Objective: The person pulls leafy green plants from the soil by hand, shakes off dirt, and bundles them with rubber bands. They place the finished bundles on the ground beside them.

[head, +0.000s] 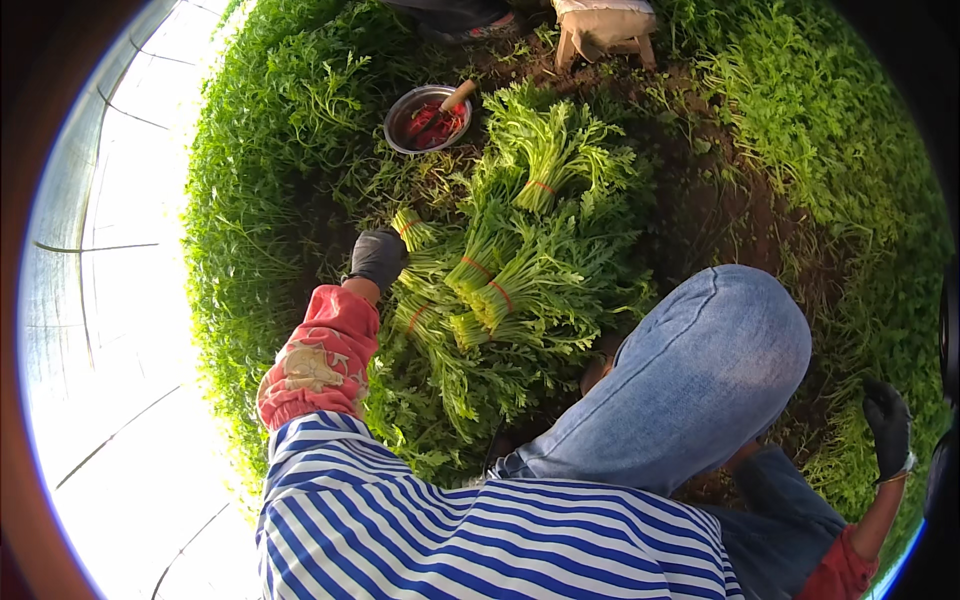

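Observation:
My left hand (379, 257), in a dark glove, is curled against the left side of a banded bunch of leafy greens (414, 229). Its fingertips are hidden, so a firm grip cannot be made out. Beside that bunch lie several more, among them a bunch (495, 300) with an orange-red band round its pale stems and another bunch (536, 191) farther off. Out at the far right, my right hand (886, 427), also gloved, is beside the standing greens (840, 442). Its fingers look bent, and whether they hold anything is unclear.
A metal bowl (391, 133) with red bands and a wooden-handled tool (457, 96) stands beyond the bunches. A small wooden stool (604, 30) and a person's shoe (491, 28) are at the top. Dense greens (247, 247) grow at left; my bent knee (739, 322) rises at right.

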`<control>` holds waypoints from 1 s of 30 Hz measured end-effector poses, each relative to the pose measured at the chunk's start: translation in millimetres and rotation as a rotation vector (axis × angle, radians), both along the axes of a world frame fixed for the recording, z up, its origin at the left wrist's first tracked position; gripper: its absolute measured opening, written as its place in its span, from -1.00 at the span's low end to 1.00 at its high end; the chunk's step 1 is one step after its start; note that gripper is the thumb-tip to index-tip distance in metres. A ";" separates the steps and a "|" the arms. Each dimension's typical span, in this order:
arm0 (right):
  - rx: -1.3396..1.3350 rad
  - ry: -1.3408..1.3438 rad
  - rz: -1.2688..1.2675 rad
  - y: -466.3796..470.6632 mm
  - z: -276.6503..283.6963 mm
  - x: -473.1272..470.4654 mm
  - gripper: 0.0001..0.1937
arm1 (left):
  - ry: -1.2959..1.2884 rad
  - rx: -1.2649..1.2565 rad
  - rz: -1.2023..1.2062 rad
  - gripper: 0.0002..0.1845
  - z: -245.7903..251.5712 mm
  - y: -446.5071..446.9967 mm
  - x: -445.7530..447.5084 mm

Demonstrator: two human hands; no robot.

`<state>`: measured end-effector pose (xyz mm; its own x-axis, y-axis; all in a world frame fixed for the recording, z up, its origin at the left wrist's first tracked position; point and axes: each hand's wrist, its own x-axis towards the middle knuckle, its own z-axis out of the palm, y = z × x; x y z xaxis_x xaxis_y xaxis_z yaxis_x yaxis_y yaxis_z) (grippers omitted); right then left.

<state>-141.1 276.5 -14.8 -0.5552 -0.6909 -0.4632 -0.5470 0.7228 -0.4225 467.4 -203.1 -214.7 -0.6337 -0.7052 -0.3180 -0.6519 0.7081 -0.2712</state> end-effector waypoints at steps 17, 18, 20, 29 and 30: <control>0.003 -0.055 -0.002 -5.3 -1.6 -1.2 -0.69 | 0.193 0.320 0.541 -0.78 -8.3 -37.8 12.1; 0.000 -0.065 0.007 -8.8 -6.5 -0.7 -0.69 | 0.387 0.373 0.588 -0.76 -12.6 -52.6 38.7; 0.009 -0.044 -0.001 -8.0 -5.2 0.3 -0.70 | 1.095 0.441 1.061 -0.69 -11.3 -55.0 39.0; -0.143 -0.021 0.020 -8.1 12.3 9.6 -0.58 | 0.323 -0.327 0.557 -0.74 12.9 -48.9 54.0; -0.259 -0.071 0.032 -13.7 14.6 12.6 -0.52 | 0.398 -0.247 0.546 -0.73 15.9 -47.9 40.9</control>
<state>-128.5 262.8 -0.2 -0.5034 -0.8082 -0.3058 -0.5300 0.5683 -0.6294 508.3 -251.0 -198.8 -0.2048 -0.9760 0.0738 -0.9782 0.2016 -0.0493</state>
